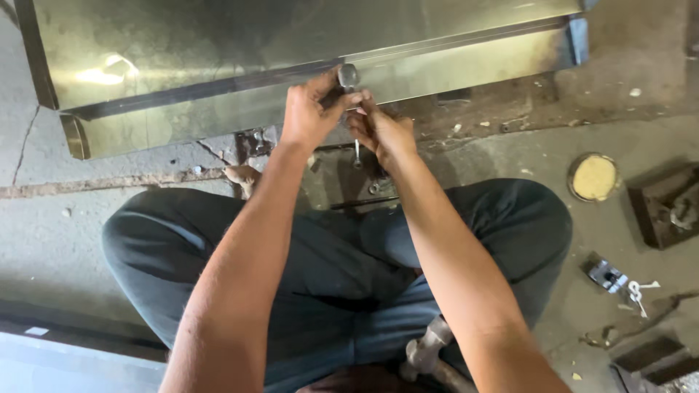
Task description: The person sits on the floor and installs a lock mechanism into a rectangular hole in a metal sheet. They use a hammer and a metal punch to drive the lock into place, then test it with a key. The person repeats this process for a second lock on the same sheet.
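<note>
Hammer (pixel 424 354) on lap | left hand (pixel 309 110) closed on metal knob (pixel 348 75) | right hand (pixel 378 131) pinching beside it, at steel box (pixel 218 51)

We see a dusty, cracked concrete floor (pixel 87 240). Near the right edge sits a round yellow lid (pixel 593 177). Warm light glares top left.
</note>
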